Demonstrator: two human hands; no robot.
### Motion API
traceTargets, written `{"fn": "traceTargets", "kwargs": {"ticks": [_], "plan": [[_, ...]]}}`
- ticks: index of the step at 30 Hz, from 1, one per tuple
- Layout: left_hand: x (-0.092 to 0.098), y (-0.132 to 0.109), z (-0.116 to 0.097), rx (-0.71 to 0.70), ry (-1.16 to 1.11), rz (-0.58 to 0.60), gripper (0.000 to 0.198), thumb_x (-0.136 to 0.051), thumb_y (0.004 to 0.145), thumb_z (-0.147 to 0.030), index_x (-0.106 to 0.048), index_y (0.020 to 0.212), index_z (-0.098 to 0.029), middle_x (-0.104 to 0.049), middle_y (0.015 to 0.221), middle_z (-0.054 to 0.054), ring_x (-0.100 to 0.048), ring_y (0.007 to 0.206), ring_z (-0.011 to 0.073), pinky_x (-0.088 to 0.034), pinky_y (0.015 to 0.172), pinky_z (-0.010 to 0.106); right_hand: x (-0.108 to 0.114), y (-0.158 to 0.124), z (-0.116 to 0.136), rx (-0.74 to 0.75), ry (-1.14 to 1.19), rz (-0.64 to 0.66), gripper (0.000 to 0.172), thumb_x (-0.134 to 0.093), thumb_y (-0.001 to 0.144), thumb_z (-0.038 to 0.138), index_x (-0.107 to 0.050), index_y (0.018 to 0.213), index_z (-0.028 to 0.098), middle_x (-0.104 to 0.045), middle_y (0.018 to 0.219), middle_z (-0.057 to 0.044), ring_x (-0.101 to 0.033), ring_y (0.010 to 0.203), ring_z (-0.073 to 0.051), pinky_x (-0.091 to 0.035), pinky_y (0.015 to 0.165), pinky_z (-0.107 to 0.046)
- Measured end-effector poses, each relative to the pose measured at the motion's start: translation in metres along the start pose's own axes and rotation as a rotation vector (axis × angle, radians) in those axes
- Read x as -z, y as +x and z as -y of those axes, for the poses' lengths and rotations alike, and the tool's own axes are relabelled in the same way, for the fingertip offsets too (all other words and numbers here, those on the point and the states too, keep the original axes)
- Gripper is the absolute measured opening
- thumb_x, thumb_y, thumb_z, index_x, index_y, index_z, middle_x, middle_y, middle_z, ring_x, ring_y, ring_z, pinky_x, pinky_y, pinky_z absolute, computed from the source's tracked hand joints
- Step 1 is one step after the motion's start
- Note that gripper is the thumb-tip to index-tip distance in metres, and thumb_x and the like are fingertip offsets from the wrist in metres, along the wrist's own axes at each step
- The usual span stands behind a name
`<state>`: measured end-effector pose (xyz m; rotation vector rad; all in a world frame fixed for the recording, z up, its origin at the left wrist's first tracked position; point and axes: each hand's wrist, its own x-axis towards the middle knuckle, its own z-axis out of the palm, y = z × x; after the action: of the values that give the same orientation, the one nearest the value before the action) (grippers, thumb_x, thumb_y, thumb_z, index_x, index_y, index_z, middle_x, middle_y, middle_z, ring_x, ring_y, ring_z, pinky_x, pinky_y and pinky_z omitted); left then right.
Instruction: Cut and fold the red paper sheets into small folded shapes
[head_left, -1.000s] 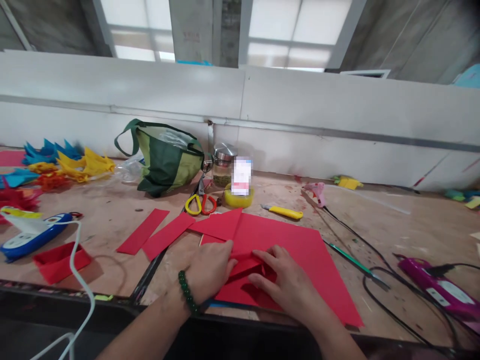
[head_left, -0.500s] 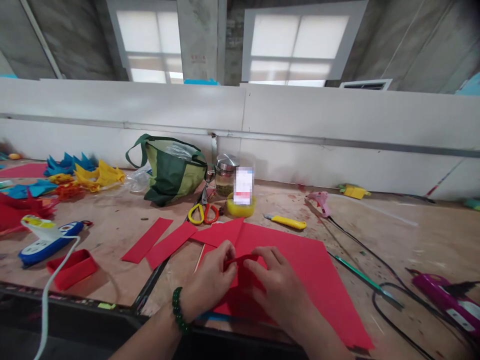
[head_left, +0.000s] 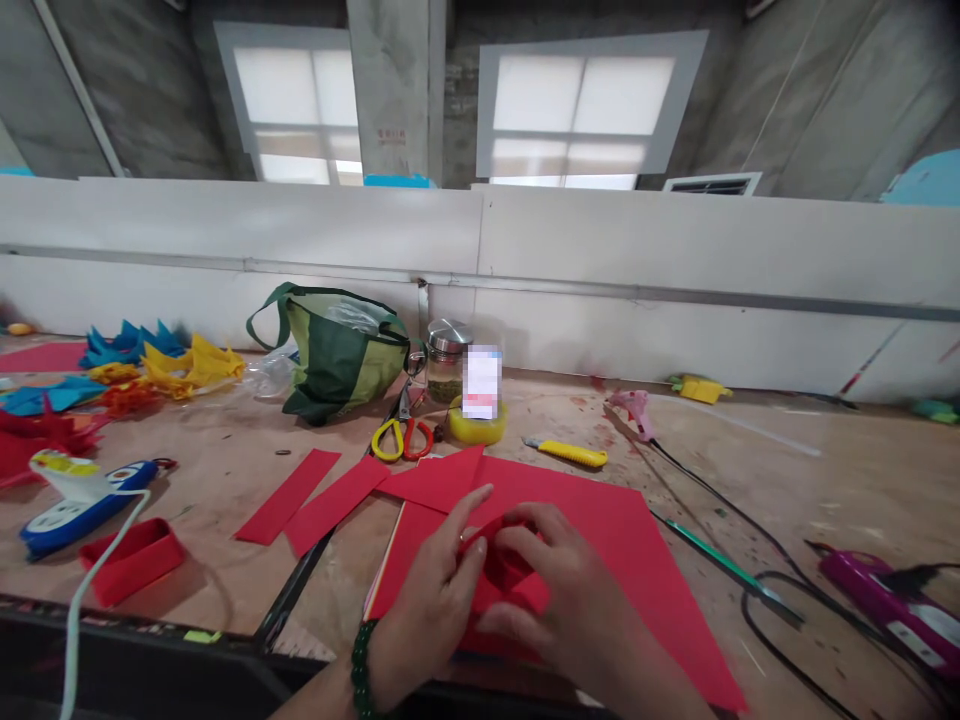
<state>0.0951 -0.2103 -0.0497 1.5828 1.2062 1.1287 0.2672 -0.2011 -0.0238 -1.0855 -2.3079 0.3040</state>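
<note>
My left hand [head_left: 431,585], with a dark green bead bracelet at the wrist, pinches one end of a red strip [head_left: 510,568] between thumb and fingers. Curled round the other side of that strip are the fingers of my right hand [head_left: 581,590]. The strip bends into a loop between both hands, partly hidden by the fingers. Beneath them lies a large red sheet [head_left: 622,545], with a smaller folded red piece [head_left: 442,476] at its upper left edge. Two flat red strips [head_left: 289,497] rest left of the sheet.
At left stand a red loop [head_left: 133,562] and a blue-white power strip [head_left: 86,510]. Scissors [head_left: 403,438], a yellow cutter [head_left: 570,453] and a yellow tape roll [head_left: 478,428] lie beyond the sheet. A pink glue gun [head_left: 636,412] and a green pen-like tool [head_left: 720,562] lie right.
The red strip has been bent into a more open loop. My left fingers have stretched upward, and my right thumb has spread away from its fingers. The whole view has shifted slightly.
</note>
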Motion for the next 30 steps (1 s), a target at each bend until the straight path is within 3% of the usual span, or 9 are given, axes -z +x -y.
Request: {"fn": "traceTargets", "kwargs": {"ticks": [4, 11, 15, 18, 22, 24, 27, 29, 30], "plan": [[0.000, 0.000, -0.001, 0.038, -0.104, 0.017, 0.046, -0.043, 0.093, -0.031, -0.047, 0.138, -0.021, -0.054, 0.137, 0.008, -0.053, 0.122, 0.0199, -0.043, 0.105, 0.039, 0.003, 0.000, 0.000, -0.047, 0.045, 0.029, 0.019, -0.062, 0.087, 0.037, -0.063, 0.102, 0.026, -0.060, 0.103, -0.005, -0.061, 0.088, -0.019, -0.051, 0.073, -0.030], [-0.004, 0.003, -0.001, 0.049, -0.244, -0.008, 0.046, -0.049, 0.091, -0.039, -0.056, 0.131, -0.018, -0.059, 0.132, 0.010, -0.054, 0.121, 0.0225, -0.043, 0.103, 0.038, -0.004, 0.001, -0.002, 0.011, -0.104, 0.012, 0.023, -0.071, 0.069, 0.004, -0.059, 0.080, 0.021, -0.060, 0.094, -0.002, -0.057, 0.087, -0.021, -0.048, 0.074, -0.032], [0.001, 0.005, 0.000, 0.098, -0.253, -0.047, 0.047, -0.050, 0.090, -0.039, -0.056, 0.131, -0.018, -0.070, 0.106, 0.008, -0.064, 0.092, 0.0197, -0.052, 0.082, 0.032, -0.001, -0.002, 0.000, 0.166, -0.222, -0.075, 0.020, -0.063, 0.074, 0.003, -0.056, 0.073, 0.021, -0.066, 0.093, -0.001, -0.057, 0.086, -0.021, -0.047, 0.076, -0.035], [0.012, 0.007, 0.000, 0.156, -0.263, -0.066, 0.048, -0.049, 0.089, -0.036, -0.054, 0.133, -0.017, -0.070, 0.082, 0.004, -0.062, 0.070, 0.0159, -0.051, 0.066, 0.028, 0.006, -0.009, -0.002, 0.267, -0.330, -0.174, 0.017, -0.055, 0.084, 0.008, -0.058, 0.075, 0.021, -0.070, 0.087, -0.002, -0.059, 0.080, -0.020, -0.048, 0.073, -0.033], [0.029, 0.004, 0.000, 0.055, -0.213, -0.044, 0.034, -0.054, 0.085, -0.029, -0.068, 0.115, -0.019, -0.072, 0.103, 0.007, -0.063, 0.097, 0.0205, -0.049, 0.087, 0.032, 0.012, -0.020, -0.008, 0.289, -0.334, -0.295, 0.022, -0.047, 0.088, 0.006, -0.059, 0.083, 0.023, -0.073, 0.084, -0.002, -0.064, 0.069, -0.016, -0.051, 0.067, -0.028], [0.038, 0.000, 0.000, 0.005, -0.239, 0.036, 0.032, -0.052, 0.086, -0.030, -0.070, 0.111, -0.021, -0.070, 0.113, 0.007, -0.060, 0.108, 0.0230, -0.046, 0.095, 0.036, 0.011, -0.025, -0.011, 0.253, -0.215, -0.326, 0.024, -0.044, 0.087, 0.004, -0.058, 0.085, 0.024, -0.075, 0.093, -0.004, -0.070, 0.077, -0.015, -0.055, 0.068, -0.025], [0.052, -0.005, -0.002, -0.108, -0.257, 0.328, 0.040, -0.053, 0.085, -0.036, -0.064, 0.120, -0.022, -0.064, 0.123, 0.008, -0.057, 0.114, 0.0265, -0.044, 0.097, 0.039, 0.006, -0.033, -0.016, 0.191, 0.013, -0.351, 0.024, -0.044, 0.085, 0.004, -0.055, 0.083, 0.025, -0.075, 0.101, -0.005, -0.072, 0.088, -0.015, -0.056, 0.074, -0.023], [0.059, -0.006, -0.004, -0.181, -0.118, 0.476, 0.050, -0.061, 0.077, -0.033, -0.058, 0.127, -0.024, -0.059, 0.128, 0.008, -0.050, 0.121, 0.0291, -0.042, 0.100, 0.040, 0.002, -0.036, -0.018, 0.145, 0.134, -0.368, 0.023, -0.047, 0.083, 0.003, -0.055, 0.083, 0.025, -0.074, 0.101, -0.004, -0.071, 0.092, -0.016, -0.056, 0.079, -0.024], [0.060, -0.006, -0.006, -0.196, -0.013, 0.491, 0.053, -0.063, 0.073, -0.027, -0.058, 0.127, -0.025, -0.059, 0.128, 0.007, -0.046, 0.126, 0.0297, -0.039, 0.103, 0.040, 0.001, -0.037, -0.018, 0.118, 0.185, -0.373, 0.023, -0.049, 0.083, 0.003, -0.055, 0.082, 0.025, -0.074, 0.101, -0.004, -0.070, 0.093, -0.016, -0.056, 0.081, -0.025]]}}
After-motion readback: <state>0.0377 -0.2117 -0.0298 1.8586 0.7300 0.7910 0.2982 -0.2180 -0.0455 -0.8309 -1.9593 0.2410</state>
